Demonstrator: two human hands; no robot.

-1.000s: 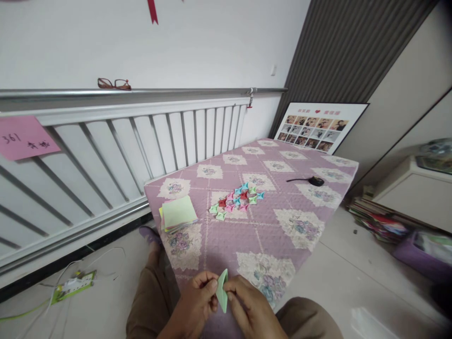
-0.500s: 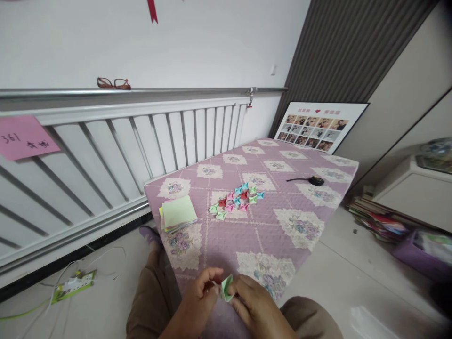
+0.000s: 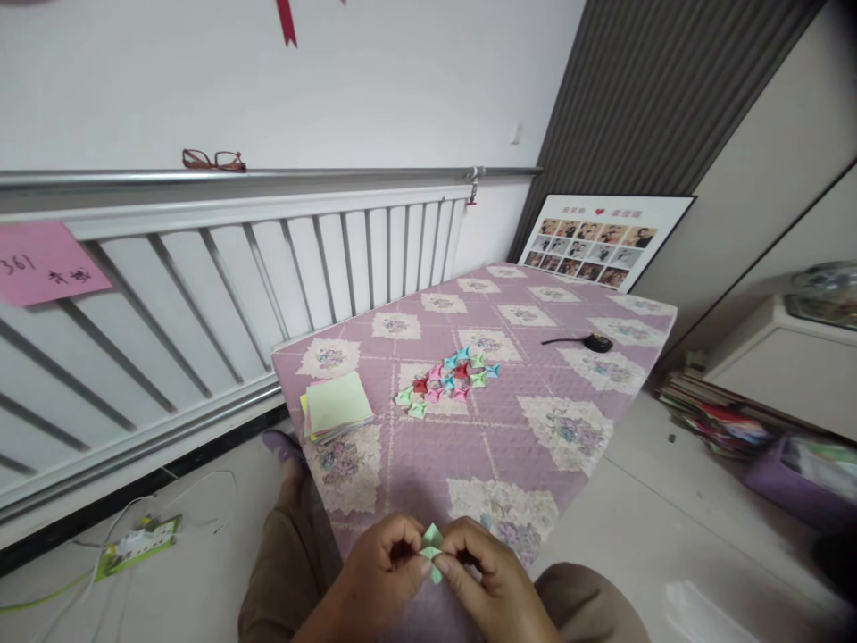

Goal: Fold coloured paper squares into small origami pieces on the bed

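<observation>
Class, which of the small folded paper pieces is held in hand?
The light green piece, pinched between the left hand and right hand over the near edge of the table; the others lie clustered mid-table.

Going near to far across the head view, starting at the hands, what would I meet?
The green folded paper between left hand and right hand → pile of small folded paper shapes → small black corded thing → photo board.

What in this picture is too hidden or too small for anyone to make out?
All in the head view:
1. Green folded paper: mostly covered by fingers of the left hand and right hand; its folds are hidden.
2. Pink note: cut by the left edge, writing blurred.
3. Photo board: pictures too small.
4. Black object: too small to identify.
</observation>
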